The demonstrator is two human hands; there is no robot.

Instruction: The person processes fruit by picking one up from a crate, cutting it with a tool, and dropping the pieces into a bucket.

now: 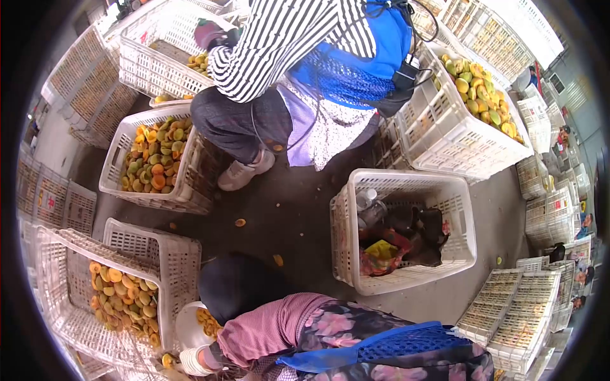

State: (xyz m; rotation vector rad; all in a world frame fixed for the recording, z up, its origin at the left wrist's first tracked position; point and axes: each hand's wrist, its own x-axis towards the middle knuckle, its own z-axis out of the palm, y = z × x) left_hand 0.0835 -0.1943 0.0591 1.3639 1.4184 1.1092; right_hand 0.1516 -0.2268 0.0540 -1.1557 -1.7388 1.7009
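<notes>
Neither of my hands shows in the head view. Below me a person in a dark hat (235, 286) and a floral top bends over a white bowl (185, 330) of orange fruit halves. Their gloved hand (194, 360) is beside the bowl, near a tilted white crate (70, 267) of yellow-orange fruit halves. At the top, a second person in a striped shirt (279, 44) and blue apron leans towards a crate of fruit (162, 63). Another crate of cut fruit (121, 143) stands next to that person's shoe (244, 173).
A white crate (406, 282) at centre right holds bags, clothing and a bottle. A full crate of yellow-green fruit (445, 127) sits at upper right. Empty crates are stacked at the left, top and lower right. A few fruit pieces (240, 222) lie on the dark floor.
</notes>
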